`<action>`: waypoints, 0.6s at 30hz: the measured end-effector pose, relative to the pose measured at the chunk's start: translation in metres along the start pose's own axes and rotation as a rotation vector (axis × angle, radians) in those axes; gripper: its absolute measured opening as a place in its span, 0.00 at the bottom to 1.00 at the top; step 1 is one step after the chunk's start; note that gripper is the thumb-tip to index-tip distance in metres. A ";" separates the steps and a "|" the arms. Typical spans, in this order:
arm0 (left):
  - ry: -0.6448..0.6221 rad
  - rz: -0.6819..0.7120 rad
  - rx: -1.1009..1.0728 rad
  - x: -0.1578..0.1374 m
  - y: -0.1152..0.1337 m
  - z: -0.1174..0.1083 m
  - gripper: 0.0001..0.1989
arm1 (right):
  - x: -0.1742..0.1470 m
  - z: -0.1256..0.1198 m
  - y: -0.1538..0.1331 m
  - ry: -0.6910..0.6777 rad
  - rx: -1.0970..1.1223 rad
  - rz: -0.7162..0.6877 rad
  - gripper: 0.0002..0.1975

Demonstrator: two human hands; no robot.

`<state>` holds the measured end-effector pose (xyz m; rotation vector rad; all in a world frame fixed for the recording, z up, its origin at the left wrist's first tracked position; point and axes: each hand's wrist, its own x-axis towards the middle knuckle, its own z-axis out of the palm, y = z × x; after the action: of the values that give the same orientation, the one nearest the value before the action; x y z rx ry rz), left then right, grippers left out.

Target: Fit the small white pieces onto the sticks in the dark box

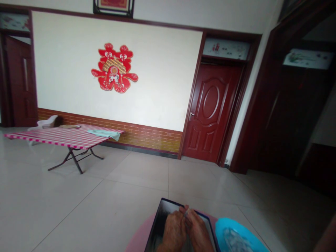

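My left hand (173, 225) and my right hand (197, 226) are close together over an open dark-edged box (154, 229). Both have their fingers curled in and their fingertips meet near the far side of the box. Between the fingertips there may be something small and pale, too blurred to name. The box has a pale inner wall and a dark inside; my hands cover much of it. Just right of the box is a bright blue basin (223, 225) with whitish, translucent pieces in it, cut off by the bottom edge.
The box rests on a round pink surface (139, 232). Farther off at left stands a folding table (65, 136) with a checked cover, a pale green cloth (103, 133) on it and a white chair (48, 121) behind. A red door (211, 108) is in the far wall; tiled floor lies between.
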<state>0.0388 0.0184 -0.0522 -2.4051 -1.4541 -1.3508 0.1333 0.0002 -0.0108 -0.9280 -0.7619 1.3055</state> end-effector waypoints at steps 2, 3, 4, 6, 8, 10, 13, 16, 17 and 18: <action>0.152 0.034 0.056 -0.002 0.002 0.002 0.15 | 0.002 -0.002 0.002 0.001 0.000 -0.001 0.24; 0.220 0.064 0.072 -0.002 0.003 0.001 0.15 | 0.002 -0.002 0.003 0.002 0.003 -0.001 0.24; 0.278 0.101 0.081 -0.001 0.005 -0.001 0.16 | 0.003 -0.002 0.004 0.002 0.006 -0.001 0.24; 0.360 0.176 0.077 0.002 0.010 -0.010 0.17 | 0.003 -0.001 0.003 -0.002 0.014 -0.003 0.22; 0.408 0.214 0.063 0.006 0.014 -0.019 0.19 | 0.003 0.000 0.003 -0.010 0.020 -0.005 0.21; 0.409 0.221 0.042 0.010 0.018 -0.026 0.20 | 0.002 0.002 0.002 -0.003 0.024 -0.007 0.21; 0.399 0.222 0.023 0.011 0.020 -0.028 0.19 | 0.003 0.003 0.004 0.031 0.026 -0.010 0.22; 0.365 0.181 0.043 0.010 0.019 -0.024 0.19 | 0.004 0.003 0.007 0.043 0.030 -0.019 0.23; 0.328 0.156 0.044 0.010 0.019 -0.023 0.18 | 0.005 0.003 0.008 0.051 0.022 -0.031 0.24; 0.282 0.131 0.036 0.010 0.018 -0.022 0.18 | 0.005 0.003 0.008 0.070 0.009 -0.049 0.24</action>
<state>0.0394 0.0053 -0.0246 -2.1382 -1.2167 -1.5410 0.1276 0.0058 -0.0172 -0.9378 -0.7196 1.2269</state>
